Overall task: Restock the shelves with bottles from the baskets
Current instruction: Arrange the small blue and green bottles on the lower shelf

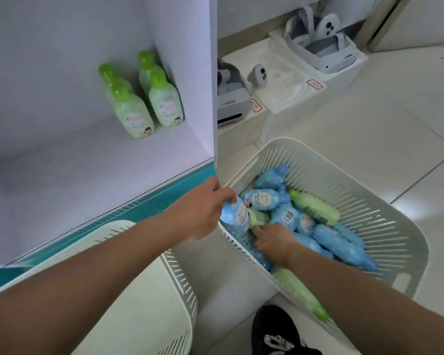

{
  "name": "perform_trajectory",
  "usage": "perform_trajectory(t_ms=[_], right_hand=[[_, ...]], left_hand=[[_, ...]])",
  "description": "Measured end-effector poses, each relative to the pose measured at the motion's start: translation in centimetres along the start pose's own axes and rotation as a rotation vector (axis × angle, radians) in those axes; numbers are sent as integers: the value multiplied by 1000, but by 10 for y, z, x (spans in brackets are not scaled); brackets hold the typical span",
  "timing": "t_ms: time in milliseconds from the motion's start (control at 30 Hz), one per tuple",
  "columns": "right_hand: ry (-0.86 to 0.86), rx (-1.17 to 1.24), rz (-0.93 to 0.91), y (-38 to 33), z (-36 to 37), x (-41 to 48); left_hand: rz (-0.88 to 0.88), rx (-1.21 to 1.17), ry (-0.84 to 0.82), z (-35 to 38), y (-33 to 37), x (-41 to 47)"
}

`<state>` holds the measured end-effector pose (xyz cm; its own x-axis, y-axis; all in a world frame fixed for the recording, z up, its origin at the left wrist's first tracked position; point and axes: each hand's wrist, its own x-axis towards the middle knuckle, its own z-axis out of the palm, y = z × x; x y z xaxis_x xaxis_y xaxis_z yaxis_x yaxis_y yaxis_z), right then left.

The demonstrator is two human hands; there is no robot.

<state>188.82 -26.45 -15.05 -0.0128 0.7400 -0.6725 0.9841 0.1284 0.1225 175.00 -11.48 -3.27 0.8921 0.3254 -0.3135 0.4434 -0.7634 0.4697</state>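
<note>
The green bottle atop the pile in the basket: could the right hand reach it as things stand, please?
Probably yes: the green bottle lies uncovered on top, and the right hand is inside the basket nearby.

Slotted matt plastic basket, glossy plastic bottles, glossy tiled floor

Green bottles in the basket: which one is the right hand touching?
The green bottle tucked against the left hand's blue bottle; the other two lie untouched.
</note>
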Motion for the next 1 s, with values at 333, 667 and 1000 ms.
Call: perform_trajectory(t_ms=[333,667,1000], right_hand=[[215,243,298,51,-43,-53],[504,602,331,61,-135,-107],[678,629,236,14,-220,-131]], left_hand=[[-4,-19,157,-10,11,-8],[-124,-95,443,-68,22,-55],[-335,-199,579,-110,-2,-124]])
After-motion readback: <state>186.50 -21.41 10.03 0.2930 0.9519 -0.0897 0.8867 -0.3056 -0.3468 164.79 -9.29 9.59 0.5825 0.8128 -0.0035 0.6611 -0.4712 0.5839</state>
